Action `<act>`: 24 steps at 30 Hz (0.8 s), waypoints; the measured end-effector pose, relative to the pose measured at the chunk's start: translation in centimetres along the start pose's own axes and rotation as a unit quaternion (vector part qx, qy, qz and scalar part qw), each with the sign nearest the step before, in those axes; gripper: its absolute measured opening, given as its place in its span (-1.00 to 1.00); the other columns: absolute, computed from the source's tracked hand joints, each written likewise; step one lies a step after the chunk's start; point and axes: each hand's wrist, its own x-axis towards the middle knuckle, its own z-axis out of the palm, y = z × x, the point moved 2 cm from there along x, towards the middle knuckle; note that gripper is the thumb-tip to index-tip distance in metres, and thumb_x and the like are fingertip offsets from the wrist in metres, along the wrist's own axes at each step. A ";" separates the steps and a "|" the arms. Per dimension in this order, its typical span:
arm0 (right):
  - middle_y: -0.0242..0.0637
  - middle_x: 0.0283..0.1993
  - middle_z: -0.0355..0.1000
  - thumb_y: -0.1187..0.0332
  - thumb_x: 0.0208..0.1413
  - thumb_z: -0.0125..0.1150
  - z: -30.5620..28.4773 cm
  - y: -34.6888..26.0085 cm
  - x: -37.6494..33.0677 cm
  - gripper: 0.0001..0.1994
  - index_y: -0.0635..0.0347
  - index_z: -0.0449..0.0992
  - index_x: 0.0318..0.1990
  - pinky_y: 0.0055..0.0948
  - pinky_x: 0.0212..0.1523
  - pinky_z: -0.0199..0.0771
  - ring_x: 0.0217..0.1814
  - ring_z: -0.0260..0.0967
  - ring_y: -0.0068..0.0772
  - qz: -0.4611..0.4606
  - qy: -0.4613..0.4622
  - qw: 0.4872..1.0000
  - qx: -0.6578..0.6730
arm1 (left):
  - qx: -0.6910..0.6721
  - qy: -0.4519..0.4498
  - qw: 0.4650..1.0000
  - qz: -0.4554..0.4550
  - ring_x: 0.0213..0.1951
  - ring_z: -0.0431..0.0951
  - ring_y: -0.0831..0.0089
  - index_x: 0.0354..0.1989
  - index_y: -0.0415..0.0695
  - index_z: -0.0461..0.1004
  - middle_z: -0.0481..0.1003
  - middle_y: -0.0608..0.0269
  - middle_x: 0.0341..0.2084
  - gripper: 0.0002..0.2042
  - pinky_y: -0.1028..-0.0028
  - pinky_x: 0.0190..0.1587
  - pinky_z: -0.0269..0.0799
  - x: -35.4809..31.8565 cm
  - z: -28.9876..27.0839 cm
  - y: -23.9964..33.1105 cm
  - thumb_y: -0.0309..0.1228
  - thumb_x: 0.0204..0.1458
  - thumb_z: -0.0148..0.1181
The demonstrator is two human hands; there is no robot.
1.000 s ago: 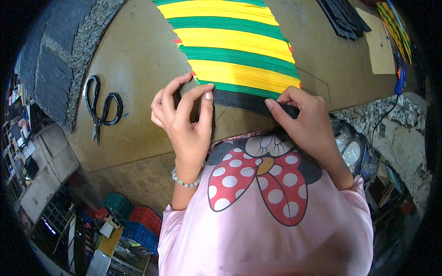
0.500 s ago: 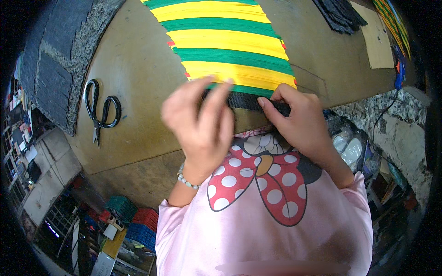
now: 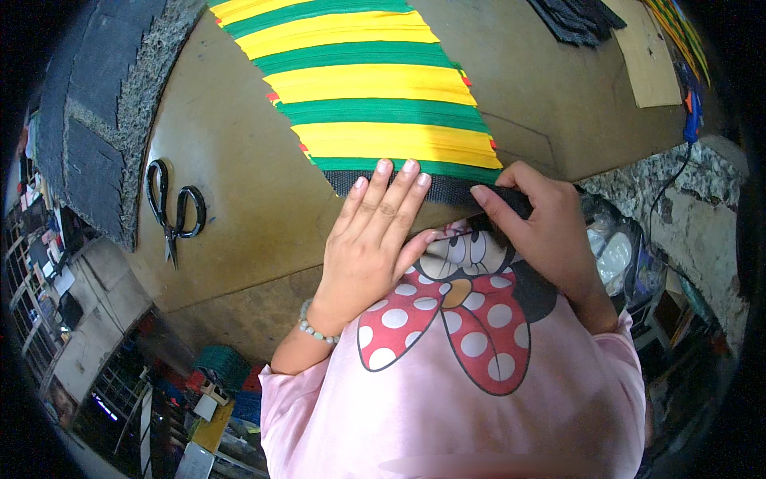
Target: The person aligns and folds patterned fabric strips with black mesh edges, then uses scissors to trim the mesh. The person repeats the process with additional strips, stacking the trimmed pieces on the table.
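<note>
Big brown table (image 3: 239, 199) carries the yellow-green striped mat (image 3: 375, 88), black edge nearest. Left hand (image 3: 371, 247) lies flat on that edge, fingers straight; right hand (image 3: 542, 227) pinches its corner. Scissors (image 3: 171, 209) sit well left of the mat.

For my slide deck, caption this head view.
Both hands, left hand and right hand, press striped mat's black edge; scissors nearby.

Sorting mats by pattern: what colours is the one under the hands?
Yellow and green stripes, black near edge, head view.
</note>
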 end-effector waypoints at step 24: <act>-0.05 -0.49 0.49 0.14 0.10 0.25 0.3 0.8 0.1 -0.73 0.19 0.48 -0.36 -0.10 -0.41 0.46 -0.42 0.51 0.04 -0.011 0.006 0.999 -0.033 | 0.055 0.052 0.997 0.007 0.36 0.17 0.08 0.15 0.04 0.47 0.26 0.08 0.30 -0.53 0.16 0.34 0.03 0.2 0.4 0.5 -0.09 0.07 0.20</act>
